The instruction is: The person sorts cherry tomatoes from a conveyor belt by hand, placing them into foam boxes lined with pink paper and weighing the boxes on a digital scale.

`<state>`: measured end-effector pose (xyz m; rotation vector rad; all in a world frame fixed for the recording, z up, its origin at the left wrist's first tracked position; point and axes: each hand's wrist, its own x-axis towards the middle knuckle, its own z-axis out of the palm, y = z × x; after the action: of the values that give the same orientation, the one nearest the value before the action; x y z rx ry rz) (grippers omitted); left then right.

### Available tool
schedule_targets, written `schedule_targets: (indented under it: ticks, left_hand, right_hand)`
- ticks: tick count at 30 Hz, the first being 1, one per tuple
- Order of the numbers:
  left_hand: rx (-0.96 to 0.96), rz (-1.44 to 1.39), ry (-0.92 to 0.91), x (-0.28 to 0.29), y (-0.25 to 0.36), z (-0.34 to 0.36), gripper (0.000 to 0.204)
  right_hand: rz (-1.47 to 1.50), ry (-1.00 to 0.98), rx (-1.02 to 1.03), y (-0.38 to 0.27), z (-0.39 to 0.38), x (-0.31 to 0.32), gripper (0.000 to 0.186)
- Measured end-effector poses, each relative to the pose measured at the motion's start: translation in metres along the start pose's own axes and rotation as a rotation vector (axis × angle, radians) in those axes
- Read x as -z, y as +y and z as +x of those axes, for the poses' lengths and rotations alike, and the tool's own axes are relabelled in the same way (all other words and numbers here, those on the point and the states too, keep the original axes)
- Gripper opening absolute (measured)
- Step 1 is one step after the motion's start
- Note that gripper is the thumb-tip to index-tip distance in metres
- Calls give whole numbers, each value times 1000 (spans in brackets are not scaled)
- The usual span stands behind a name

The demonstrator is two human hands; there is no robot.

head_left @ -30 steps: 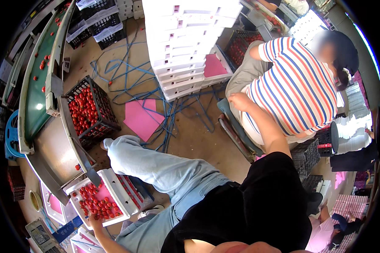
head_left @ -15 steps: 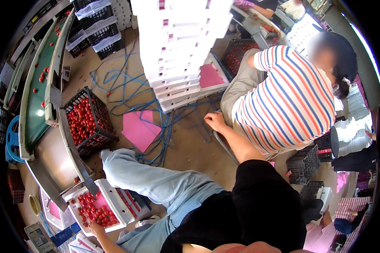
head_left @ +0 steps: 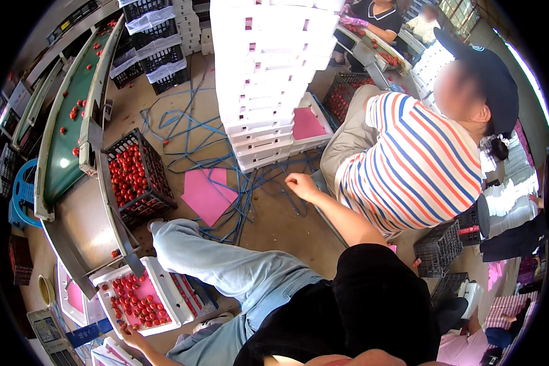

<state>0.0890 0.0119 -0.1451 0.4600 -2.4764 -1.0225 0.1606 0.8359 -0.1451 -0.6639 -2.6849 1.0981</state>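
Observation:
A shallow white crate [head_left: 175, 307] lined with pink paper stands at the lower left, below the metal chute [head_left: 82, 229]. Small red tomatoes [head_left: 141, 308] lie loosely over its paper. My left hand [head_left: 130, 336] is at the crate's near rim, its fingers partly extended beside the closest tomatoes; it appears to hold nothing. Out over the floor, my right hand [head_left: 301, 186] has loosely curled fingers with nothing visible in them. It hovers near the knee of a seated person in a striped shirt [head_left: 412, 165].
A green conveyor belt [head_left: 73, 140] carries scattered tomatoes to the chute. Beside it stands a black crate [head_left: 155, 177] full of tomatoes. Tall white crates [head_left: 268, 79] are stacked ahead. Blue straps [head_left: 244, 195] and pink sheets [head_left: 210, 198] lie on the floor. More people work at the far right.
The view has shifted slightly. My left hand has moved left along the crate's near rim, and the tomatoes are spread more evenly. My right hand has moved slightly left, its fingers curled.

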Motion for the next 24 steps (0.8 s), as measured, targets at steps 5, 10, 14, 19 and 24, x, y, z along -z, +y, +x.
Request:
schedule_targets:
  ticks: [5,10,14,19,24]
  left_hand:
    - [308,-502,-103,-35,78,-57,21]
    - [484,-827,-253,-47,131,-100,20]
    - [501,-1020,-195,-61,154,-104,21]
    - [587,-963,-206,-53,143,-101,19]
    - [635,-895,-181,-58,138,-96,17]
  right_hand:
    - [213,-17,436,-152,-25,-34,12]
    - [530,-150,909,-306,-34,-122,9]
    - [212,-216,1359,-361,-68,-196,11]
    - [46,-424,1545,-351,-105,-230,13]
    - [-123,-658,1489,-342,-107,-236,16]
